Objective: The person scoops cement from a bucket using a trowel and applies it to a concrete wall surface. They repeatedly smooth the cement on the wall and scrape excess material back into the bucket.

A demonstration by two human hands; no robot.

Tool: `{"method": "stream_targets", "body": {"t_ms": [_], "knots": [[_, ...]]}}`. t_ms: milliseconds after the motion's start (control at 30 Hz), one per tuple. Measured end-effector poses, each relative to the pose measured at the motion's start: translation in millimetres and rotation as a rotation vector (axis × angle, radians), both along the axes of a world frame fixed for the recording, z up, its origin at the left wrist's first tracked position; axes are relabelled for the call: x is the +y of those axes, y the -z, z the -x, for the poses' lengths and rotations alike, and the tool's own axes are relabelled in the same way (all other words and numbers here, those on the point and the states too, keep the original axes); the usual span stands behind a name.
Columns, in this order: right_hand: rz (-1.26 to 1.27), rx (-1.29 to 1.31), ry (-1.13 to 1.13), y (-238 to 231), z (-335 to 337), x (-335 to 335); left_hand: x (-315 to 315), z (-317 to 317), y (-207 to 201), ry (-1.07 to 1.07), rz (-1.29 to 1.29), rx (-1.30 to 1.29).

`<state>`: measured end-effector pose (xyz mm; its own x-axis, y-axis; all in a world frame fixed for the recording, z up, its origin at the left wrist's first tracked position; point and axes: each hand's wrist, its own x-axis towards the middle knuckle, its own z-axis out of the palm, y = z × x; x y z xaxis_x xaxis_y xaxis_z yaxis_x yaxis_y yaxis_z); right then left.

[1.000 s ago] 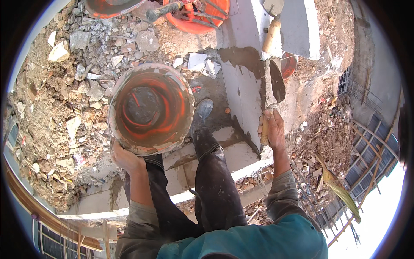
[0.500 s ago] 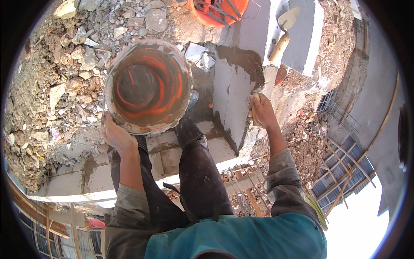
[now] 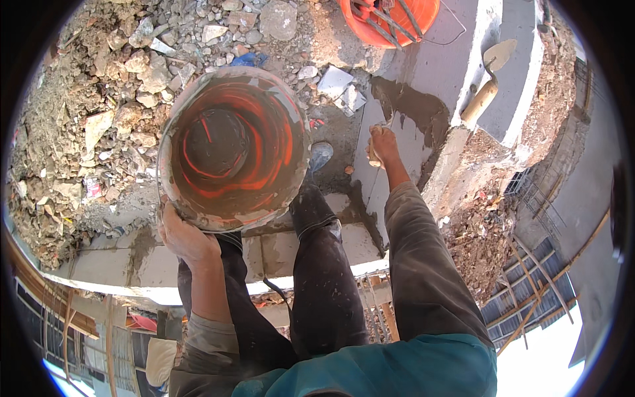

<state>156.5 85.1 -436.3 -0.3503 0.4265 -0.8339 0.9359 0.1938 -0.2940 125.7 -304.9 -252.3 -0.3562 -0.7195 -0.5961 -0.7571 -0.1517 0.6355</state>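
Note:
My left hand (image 3: 188, 238) grips the near rim of an orange bucket (image 3: 231, 145) smeared inside with grey mortar and holds it up above the rubble. My right hand (image 3: 382, 142) is closed around the handle of a trowel (image 3: 374, 157), pressed against the grey face of a block wall (image 3: 430, 73). A patch of wet dark mortar (image 3: 413, 106) lies just beyond that hand. The trowel's blade is hidden. My legs in dark trousers (image 3: 324, 278) and one boot (image 3: 321, 155) stand between the bucket and the wall.
A second trowel with a wooden handle (image 3: 486, 92) lies on top of the wall. An orange tub holding metal tools (image 3: 390, 20) stands at the far end. Broken stone and rubble (image 3: 99, 112) cover the left. A concrete ledge (image 3: 132, 264) drops off below me, with scaffold boards (image 3: 529, 298) at the lower right.
My right hand has slid up the block face to the mortar patch, and the trowel blade seen earlier is now out of sight. The bucket stays held in my left hand.

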Motion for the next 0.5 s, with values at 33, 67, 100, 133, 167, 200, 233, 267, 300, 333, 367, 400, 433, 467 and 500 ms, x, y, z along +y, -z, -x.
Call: {"method": "stream_targets", "body": {"t_ms": [33, 67, 100, 133, 167, 200, 233, 267, 300, 333, 367, 400, 433, 467, 500], "knots": [[-0.058, -0.051, -0.001, 17.5, -2.7, 13.2, -0.6, -4.2, 5.5, -0.029, -0.049, 0.041], [-0.032, 0.062, 0.089, 21.7, -4.7, 23.7, -4.4, -10.4, 9.1, 0.107, 0.037, -0.019], [-0.013, 0.175, 0.170, 13.7, -1.0, 25.5, -13.0, -19.1, 9.4, 0.234, 0.119, -0.079], [-0.026, 0.242, 0.178, 5.0, -1.5, 17.9, -17.1, -23.2, 9.0, 0.356, 0.196, -0.125], [-0.042, 0.318, 0.177, -9.8, -2.6, 10.1, -14.8, -26.8, 7.8, 0.420, 0.273, -0.193], [-0.060, 0.388, 0.185, -28.0, -9.6, -3.1, -14.9, -29.7, 3.0, 0.494, 0.350, -0.268], [-0.112, 0.389, 0.138, -43.1, -8.4, -19.0, -10.3, -22.6, 4.2, 0.566, 0.423, -0.309], [-0.099, 0.351, 0.041, -30.4, -16.0, -16.8, -2.3, -14.7, 0.8, 0.315, 0.292, -0.189], [-0.099, 0.322, -0.052, -7.1, -32.3, -10.2, 13.8, -0.6, -2.8, 0.072, 0.144, -0.058], [-0.090, 0.262, -0.137, -3.3, -41.9, -17.1, 21.6, 0.6, -5.3, -0.160, -0.002, 0.041], [-0.243, 0.198, -0.307, 13.6, -33.8, -17.7, 16.4, -4.2, -1.3, 0.028, 0.056, -0.021], [-0.406, 0.151, -0.424, 52.2, -48.9, -3.5, 12.8, -10.4, 3.3, 0.221, 0.119, -0.080], [-0.580, 0.097, -0.532, 90.2, -65.1, 20.6, 23.2, 1.2, 3.5, 0.269, 0.062, -0.064], [-0.466, 0.159, -0.419, 106.1, -70.4, 50.0, 28.7, 5.3, 9.0, 0.297, 0.028, -0.043], [-0.327, 0.226, -0.272, 97.7, -64.0, 38.0, 24.1, 3.7, 7.9, 0.295, 0.044, -0.030]]}}
